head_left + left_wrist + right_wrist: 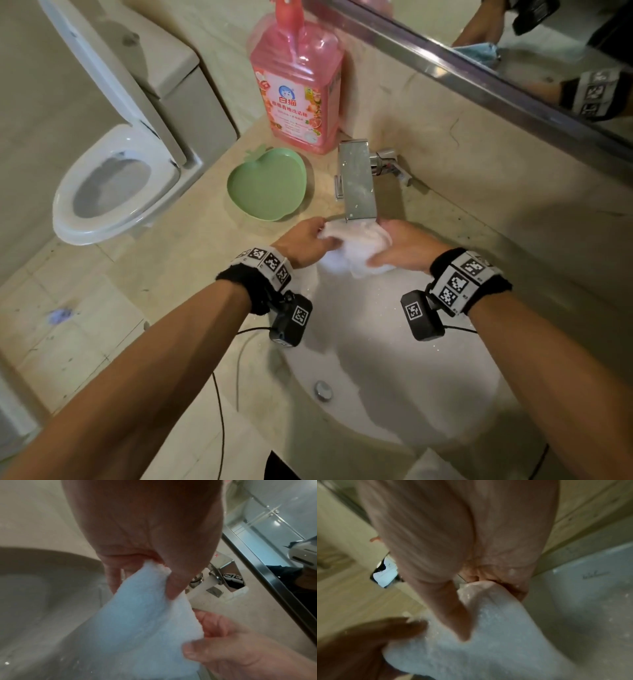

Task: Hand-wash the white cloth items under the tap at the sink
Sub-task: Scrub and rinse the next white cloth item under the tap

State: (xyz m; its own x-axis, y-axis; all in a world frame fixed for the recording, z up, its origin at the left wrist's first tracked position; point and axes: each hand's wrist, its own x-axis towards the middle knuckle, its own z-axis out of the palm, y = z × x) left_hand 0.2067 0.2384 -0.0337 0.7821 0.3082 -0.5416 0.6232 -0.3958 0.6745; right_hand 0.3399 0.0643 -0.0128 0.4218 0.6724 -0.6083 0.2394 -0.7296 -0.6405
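Note:
A wet white cloth (356,248) hangs bunched between both hands, directly under the square chrome tap (358,178) at the back of the white sink (394,370). My left hand (306,241) grips its left end; the left wrist view shows thumb and fingers pinching the white cloth (137,615). My right hand (404,248) grips the right end, thumb pressed along the cloth (488,635). The cloth's lower part droops into the basin. Running water is too faint to make out.
A green apple-shaped dish (269,185) and a pink detergent bottle (296,85) stand on the beige counter left of the tap. A mirror edge (496,85) runs along the back right. An open toilet (113,178) is at the left. The drain (323,390) lies mid-basin.

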